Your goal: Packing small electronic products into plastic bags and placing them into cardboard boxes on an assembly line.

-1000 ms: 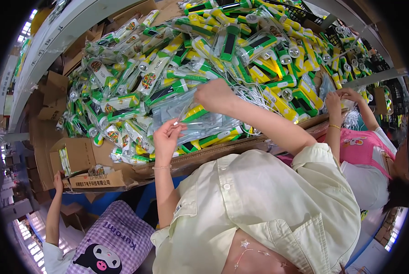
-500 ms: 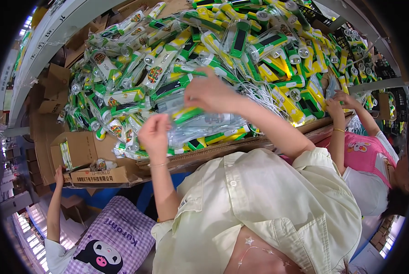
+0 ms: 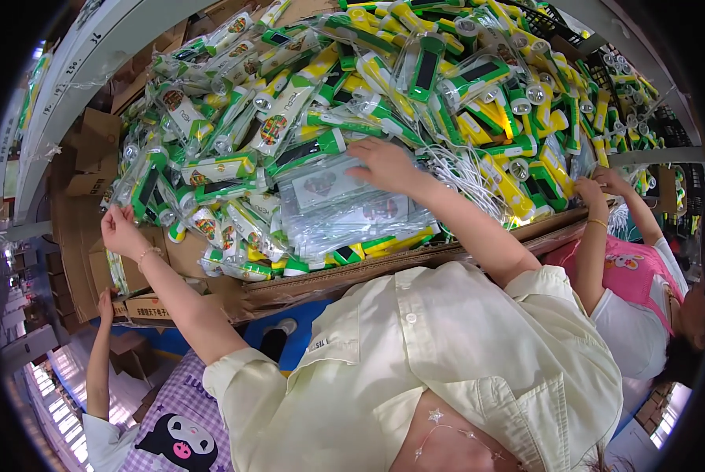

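Left hand (image 3: 124,234) swung leftward, fingers pinching seemingly finished bagged flashlight (image 3: 145,187); right hand (image 3: 389,167), fingers released, at clear bags (image 3: 321,211).

The bare left hand (image 3: 123,230) has swung away to the left edge of the heap of green-and-yellow plastic flashlights (image 3: 478,126), now pinching the end of a clear-bagged green flashlight with a dark panel (image 3: 149,181). The bare right hand (image 3: 385,165) has loosened, fingers extended over the flat, clear plastic bags (image 3: 329,212).
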{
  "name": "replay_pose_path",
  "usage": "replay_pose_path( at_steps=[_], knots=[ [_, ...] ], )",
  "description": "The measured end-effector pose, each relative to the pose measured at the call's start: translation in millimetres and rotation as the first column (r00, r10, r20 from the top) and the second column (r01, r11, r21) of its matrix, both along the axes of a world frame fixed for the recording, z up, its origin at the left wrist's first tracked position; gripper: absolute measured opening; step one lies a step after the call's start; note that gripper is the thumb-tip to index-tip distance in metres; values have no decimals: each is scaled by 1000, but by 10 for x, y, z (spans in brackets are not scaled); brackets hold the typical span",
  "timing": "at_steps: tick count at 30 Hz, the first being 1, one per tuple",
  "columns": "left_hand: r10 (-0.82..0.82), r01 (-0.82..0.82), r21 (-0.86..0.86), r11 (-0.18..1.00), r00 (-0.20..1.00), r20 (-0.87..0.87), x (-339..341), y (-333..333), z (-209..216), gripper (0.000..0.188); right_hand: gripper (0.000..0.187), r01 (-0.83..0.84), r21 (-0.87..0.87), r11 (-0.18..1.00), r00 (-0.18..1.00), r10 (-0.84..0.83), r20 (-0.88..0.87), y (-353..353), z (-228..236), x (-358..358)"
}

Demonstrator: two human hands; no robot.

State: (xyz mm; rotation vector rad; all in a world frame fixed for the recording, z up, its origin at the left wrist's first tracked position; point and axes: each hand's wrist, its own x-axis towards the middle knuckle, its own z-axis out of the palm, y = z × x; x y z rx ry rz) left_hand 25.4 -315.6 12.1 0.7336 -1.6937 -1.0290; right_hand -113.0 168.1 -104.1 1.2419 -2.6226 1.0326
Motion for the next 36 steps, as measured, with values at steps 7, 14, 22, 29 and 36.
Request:
replay_pose_path(
  at_steps=[7, 14, 22, 29, 36],
  knots=[
    [148, 4, -442, 897, 939, 309, -465, 1019, -360, 38, 21, 147, 354, 924, 989, -128, -75, -231, -147, -41],
    [-480, 808, -292, 512, 551, 682, -731, 2839, -924, 19, 21, 96, 250, 963, 995, -87, -46, -274, -24, 7],
    [-712, 785, 227, 576, 345, 611, -523, 3236, -440, 15, 12, -13, -102, 995, 981, -7, -196, 105, 617, 135],
    [-839, 819, 301, 488, 346, 419, -265, 3417, -363, 20, 10, -232, -135, 963, 962, 207, -176, 439, 889, 303],
    [-668, 864, -9, 504, 397, 629, 6, 3479, -311, 17, 7, -188, 105, 976, 959, 206, -196, 789, 804, 546]
  ],
)
